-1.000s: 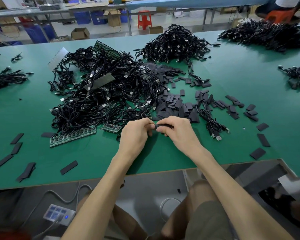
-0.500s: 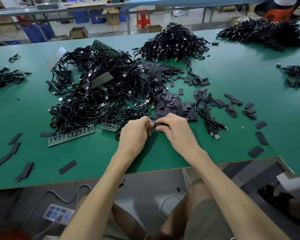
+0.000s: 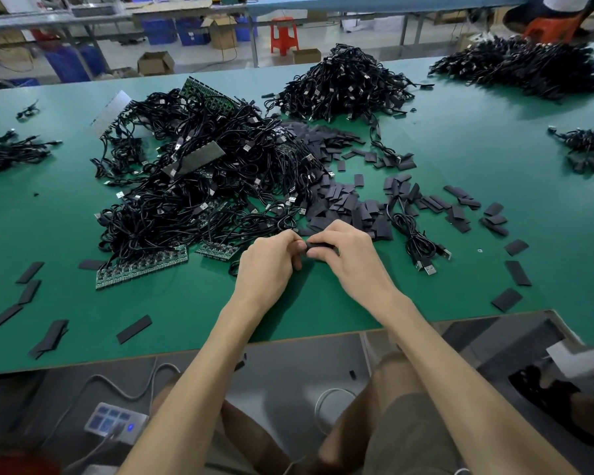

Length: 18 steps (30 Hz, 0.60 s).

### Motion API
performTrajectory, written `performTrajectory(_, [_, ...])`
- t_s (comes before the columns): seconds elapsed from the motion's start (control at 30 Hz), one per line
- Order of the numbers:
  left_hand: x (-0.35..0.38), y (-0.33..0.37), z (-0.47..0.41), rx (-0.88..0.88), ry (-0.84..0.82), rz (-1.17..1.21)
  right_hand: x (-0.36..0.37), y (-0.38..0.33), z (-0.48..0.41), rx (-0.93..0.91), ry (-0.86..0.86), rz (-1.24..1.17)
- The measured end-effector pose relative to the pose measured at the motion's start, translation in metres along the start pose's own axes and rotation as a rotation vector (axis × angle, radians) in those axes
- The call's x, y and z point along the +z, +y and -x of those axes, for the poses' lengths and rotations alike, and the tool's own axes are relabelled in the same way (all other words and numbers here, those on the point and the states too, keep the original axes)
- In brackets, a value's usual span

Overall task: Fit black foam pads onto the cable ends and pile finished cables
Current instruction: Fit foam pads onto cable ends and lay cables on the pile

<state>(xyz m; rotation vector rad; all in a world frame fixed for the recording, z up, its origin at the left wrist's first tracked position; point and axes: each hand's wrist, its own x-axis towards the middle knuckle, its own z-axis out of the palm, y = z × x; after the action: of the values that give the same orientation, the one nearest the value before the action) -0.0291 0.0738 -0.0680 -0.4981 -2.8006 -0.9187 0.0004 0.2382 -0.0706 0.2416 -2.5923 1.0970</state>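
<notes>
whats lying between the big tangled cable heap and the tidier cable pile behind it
Loose black foam pads lie scattered on the green table between the tangled heap and the back pile. The head view shows it.

**Foam pad** (image 3: 321, 247): one black, flat, oblong piece. It lies level and crosswise, pinched by the right hand (image 3: 350, 262), with its left end held at the fingertips of the left hand (image 3: 268, 265).

**Loose pads** (image 3: 350, 207): a dense heap of black oblongs just beyond the right hand. It thins into single pieces further right.

**Stray pads** (image 3: 31, 291): a few lying flat, well to the left of the left hand.

**Cable tangle** (image 3: 192, 186): a broad, loose mound of black leads with silver USB plugs, beyond and left of the left hand.

**Coiled cable** (image 3: 415, 241): just right of the right hand, with its plugs pointing toward the near edge.

**Cable pile** (image 3: 343, 84): a compact heap, well beyond both hands.
</notes>
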Motion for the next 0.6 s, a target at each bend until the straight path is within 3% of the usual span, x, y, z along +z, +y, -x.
performTrajectory(0.6, [-0.0025, 0.0038, 0.0012, 0.015, -0.079, -0.085, 0.0018, 0.0041, -0.0042, 0.066, 0.008, -0.100])
